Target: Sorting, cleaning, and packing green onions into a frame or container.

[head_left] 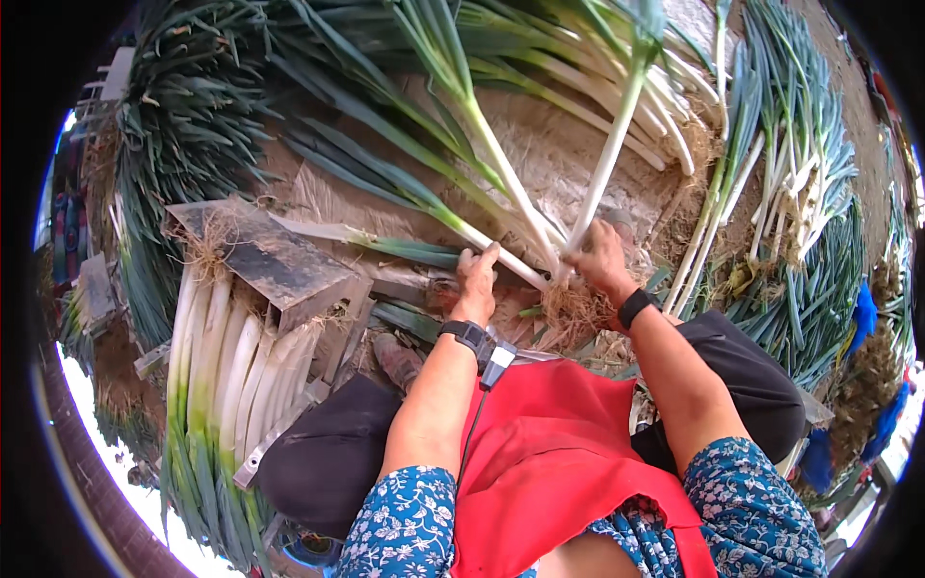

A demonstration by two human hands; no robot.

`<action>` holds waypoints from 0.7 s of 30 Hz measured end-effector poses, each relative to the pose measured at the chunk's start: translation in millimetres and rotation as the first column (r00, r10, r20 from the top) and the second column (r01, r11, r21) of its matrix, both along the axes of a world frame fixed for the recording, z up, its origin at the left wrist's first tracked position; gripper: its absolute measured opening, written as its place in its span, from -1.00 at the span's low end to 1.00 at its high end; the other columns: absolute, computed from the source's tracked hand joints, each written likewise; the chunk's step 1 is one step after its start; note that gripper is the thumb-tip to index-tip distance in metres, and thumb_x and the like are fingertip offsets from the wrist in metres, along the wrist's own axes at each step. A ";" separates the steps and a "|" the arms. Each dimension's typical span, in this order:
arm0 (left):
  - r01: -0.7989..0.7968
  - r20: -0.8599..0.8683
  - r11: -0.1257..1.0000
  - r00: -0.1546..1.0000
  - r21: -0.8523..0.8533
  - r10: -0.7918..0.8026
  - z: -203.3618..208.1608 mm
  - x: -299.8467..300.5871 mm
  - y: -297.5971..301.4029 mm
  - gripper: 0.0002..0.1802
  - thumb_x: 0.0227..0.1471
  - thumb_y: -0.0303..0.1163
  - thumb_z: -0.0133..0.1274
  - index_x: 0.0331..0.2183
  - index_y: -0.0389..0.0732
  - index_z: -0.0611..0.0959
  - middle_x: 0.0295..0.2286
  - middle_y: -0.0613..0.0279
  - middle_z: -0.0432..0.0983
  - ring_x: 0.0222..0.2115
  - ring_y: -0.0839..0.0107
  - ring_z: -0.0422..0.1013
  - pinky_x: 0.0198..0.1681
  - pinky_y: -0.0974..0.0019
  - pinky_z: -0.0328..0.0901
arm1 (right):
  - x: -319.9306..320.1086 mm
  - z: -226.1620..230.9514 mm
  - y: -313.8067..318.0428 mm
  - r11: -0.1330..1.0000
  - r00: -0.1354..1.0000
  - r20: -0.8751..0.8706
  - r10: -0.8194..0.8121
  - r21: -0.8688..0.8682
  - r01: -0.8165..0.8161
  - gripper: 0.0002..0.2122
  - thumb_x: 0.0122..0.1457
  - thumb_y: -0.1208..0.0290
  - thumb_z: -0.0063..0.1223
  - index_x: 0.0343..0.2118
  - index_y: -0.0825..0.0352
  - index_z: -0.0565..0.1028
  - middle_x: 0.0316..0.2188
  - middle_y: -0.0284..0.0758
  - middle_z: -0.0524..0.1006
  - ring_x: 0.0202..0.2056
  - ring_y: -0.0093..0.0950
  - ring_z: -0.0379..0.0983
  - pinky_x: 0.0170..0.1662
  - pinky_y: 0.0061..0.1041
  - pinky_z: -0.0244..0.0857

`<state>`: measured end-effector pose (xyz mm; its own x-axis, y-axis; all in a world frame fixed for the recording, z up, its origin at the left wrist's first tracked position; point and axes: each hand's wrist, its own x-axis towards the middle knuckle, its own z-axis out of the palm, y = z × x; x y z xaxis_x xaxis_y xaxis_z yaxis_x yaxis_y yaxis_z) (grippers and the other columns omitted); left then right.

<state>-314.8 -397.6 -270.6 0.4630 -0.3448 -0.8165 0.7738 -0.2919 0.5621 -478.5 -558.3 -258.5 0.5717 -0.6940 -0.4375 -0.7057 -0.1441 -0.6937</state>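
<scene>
– How does the left forearm (424,405) lie?
– Pointing far, leaning right
– The right forearm (682,366)?
– Slanting far and left
– And the left hand (476,281)?
– Partly curled, near the right hand (606,260), which is curled too

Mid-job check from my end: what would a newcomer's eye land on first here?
Probably the bright red apron, filling the lower middle. Just above it, long green onions fan upward from a tangle of brown roots, with the left hand and right hand on either side. At left, a pale-stalked bunch lies roots-up, leaves toward the lower edge.
</scene>
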 end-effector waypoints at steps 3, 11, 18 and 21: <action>-0.035 -0.157 0.991 0.988 -0.131 0.014 -14.6 2.6 -2.0 -0.66 0.05 -0.18 0.19 -0.25 -0.13 0.45 -0.19 0.25 0.37 -0.04 0.29 0.27 0.12 0.01 0.09 | 24.9 -2.8 -25.4 0.777 0.975 -0.047 -0.216 0.596 0.201 -0.64 -0.05 0.34 0.38 -0.25 0.45 0.53 -0.38 -0.29 0.57 -0.32 -0.47 0.48 -0.21 -0.47 0.38; 0.262 -0.326 0.900 0.866 -0.349 -0.379 13.0 35.5 1.4 -0.31 -0.05 0.04 0.25 -0.03 -0.24 0.46 -0.22 0.21 0.47 -0.12 0.29 0.37 -0.04 0.15 0.26 | 33.1 9.6 37.3 0.640 0.976 0.136 -0.168 0.768 0.003 -0.56 -0.10 0.37 0.32 -0.12 0.37 0.47 -0.35 -0.35 0.54 -0.30 -0.49 0.47 -0.22 -0.46 0.37; -0.143 -0.356 0.806 0.930 -0.574 -0.088 76.1 5.6 0.2 -0.43 -0.05 -0.04 0.27 -0.14 -0.24 0.51 -0.29 0.14 0.54 -0.21 0.23 0.46 -0.07 0.11 0.37 | 38.8 210.0 64.7 0.711 0.990 -0.120 -0.071 0.690 0.135 -0.66 -0.11 0.44 0.23 -0.22 0.44 0.51 -0.40 -0.25 0.59 -0.36 -0.46 0.54 -0.35 -0.53 0.39; -0.249 -0.469 0.738 0.877 -0.628 -0.102 115.2 -20.9 2.6 -0.51 -0.03 -0.14 0.27 -0.18 -0.28 0.53 -0.32 0.15 0.56 -0.27 0.26 0.49 -0.07 0.16 0.39 | 5.7 228.5 97.2 0.834 0.956 0.292 -0.015 0.531 -0.149 -0.48 -0.05 0.45 0.13 0.03 0.44 0.29 -0.40 -0.34 0.45 -0.48 -0.54 0.43 -0.45 -0.55 0.35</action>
<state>-335.7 -395.0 -155.3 0.1572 -0.8467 -0.5083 0.9822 0.0806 0.1696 -472.8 -461.1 -29.9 0.7604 -0.3461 -0.5496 -0.4790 0.2726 -0.8344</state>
